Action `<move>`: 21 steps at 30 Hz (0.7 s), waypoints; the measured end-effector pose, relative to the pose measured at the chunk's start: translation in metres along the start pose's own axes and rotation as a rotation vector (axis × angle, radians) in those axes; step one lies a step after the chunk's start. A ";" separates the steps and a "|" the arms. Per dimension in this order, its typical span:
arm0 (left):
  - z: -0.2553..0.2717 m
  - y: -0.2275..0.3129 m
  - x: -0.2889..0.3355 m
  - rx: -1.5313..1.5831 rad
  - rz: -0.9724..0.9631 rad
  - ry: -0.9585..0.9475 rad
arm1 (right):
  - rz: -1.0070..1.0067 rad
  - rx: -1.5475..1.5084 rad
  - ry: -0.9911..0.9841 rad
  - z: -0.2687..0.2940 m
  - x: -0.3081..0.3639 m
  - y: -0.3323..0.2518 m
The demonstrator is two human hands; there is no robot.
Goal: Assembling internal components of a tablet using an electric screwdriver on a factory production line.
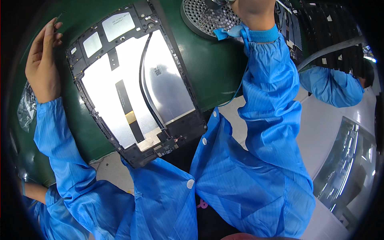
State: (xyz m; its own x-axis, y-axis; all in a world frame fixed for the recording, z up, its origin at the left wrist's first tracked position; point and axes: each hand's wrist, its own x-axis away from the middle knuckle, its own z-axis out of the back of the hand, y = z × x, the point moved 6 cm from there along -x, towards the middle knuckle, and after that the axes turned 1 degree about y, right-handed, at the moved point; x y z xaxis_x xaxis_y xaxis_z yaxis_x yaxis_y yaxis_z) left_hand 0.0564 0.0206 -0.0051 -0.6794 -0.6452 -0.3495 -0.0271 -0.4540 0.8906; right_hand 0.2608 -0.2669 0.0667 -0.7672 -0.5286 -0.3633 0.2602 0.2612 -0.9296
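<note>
An opened tablet-like device [172, 76] lies on the green mat [208, 76] between my arms, its silver inner face, black frame and a dark cable showing. Left of it, my left hand [43, 66] is raised with thumb and fingers pinched together. A thin dark bit shows at the fingertips, too small to name. My right hand [256, 12] reaches to the top edge, beside a round grey metal disc full of holes [208, 18]. Its fingers are cut off by the frame. A blue wrist strap [262, 36] with a cord circles that wrist.
A crumpled clear plastic bag [26, 106] lies left of my left forearm. Dark panels [320, 36] stand at the upper right, with a grey hose [332, 52] and another person's blue sleeve [334, 86]. A glossy glass panel [340, 168] is at right. Another person's arm [36, 192] shows lower left.
</note>
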 end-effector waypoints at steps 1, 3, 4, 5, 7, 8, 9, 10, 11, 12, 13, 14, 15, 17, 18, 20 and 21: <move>0.004 0.005 -0.001 -0.012 -0.003 -0.002 | 0.060 -0.062 -0.008 -0.005 -0.003 -0.004; 0.013 0.015 -0.003 -0.088 -0.008 0.024 | 0.057 -0.075 0.044 -0.005 0.000 -0.015; 0.010 0.007 -0.002 -0.072 -0.003 0.020 | 0.054 -0.059 0.045 -0.002 0.000 -0.011; 0.007 0.001 -0.002 -0.074 -0.014 0.037 | 0.064 -0.032 -0.002 -0.001 -0.001 -0.006; 0.009 -0.005 -0.002 -0.082 -0.024 0.055 | 0.071 -0.013 -0.051 -0.001 -0.001 -0.003; 0.014 -0.004 -0.002 -0.115 -0.016 0.056 | 0.076 -0.032 -0.032 -0.003 -0.001 -0.003; 0.018 -0.003 -0.002 -0.147 -0.009 0.056 | 0.082 -0.053 -0.013 -0.003 -0.002 -0.004; 0.018 -0.005 -0.002 -0.144 -0.007 0.055 | 0.080 -0.049 -0.013 -0.005 -0.001 -0.005; 0.019 -0.007 -0.002 -0.135 0.008 0.049 | 0.056 -0.030 0.005 -0.007 0.001 -0.008; 0.019 -0.008 -0.002 -0.127 0.023 0.043 | 0.032 -0.012 0.024 -0.008 0.002 -0.009; 0.019 -0.007 -0.001 -0.127 0.022 0.043 | 0.032 -0.013 0.024 -0.007 0.004 -0.008; 0.016 -0.004 0.000 -0.127 0.018 0.047 | 0.092 -0.050 -0.047 -0.007 0.006 -0.011; 0.016 -0.002 0.000 -0.128 0.013 0.052 | 0.152 -0.089 -0.119 -0.008 0.008 -0.014; 0.018 0.001 -0.001 -0.141 0.007 0.039 | 0.135 -0.052 -0.086 -0.006 0.005 -0.007; 0.019 0.003 -0.001 -0.155 0.004 0.027 | 0.114 -0.015 -0.054 -0.005 0.003 -0.005; 0.009 0.002 0.001 -0.100 -0.001 0.023 | 0.103 0.010 -0.001 -0.010 0.006 -0.014; 0.004 0.000 0.001 -0.052 -0.002 0.020 | 0.088 0.027 0.051 -0.009 0.007 -0.017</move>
State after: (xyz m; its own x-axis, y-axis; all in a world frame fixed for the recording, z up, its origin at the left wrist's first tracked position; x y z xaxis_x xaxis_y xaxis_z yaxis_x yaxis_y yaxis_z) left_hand 0.0524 0.0223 -0.0043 -0.6648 -0.6560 -0.3572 0.0104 -0.4863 0.8737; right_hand 0.2456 -0.2681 0.0808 -0.7696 -0.4623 -0.4404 0.3431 0.2823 -0.8959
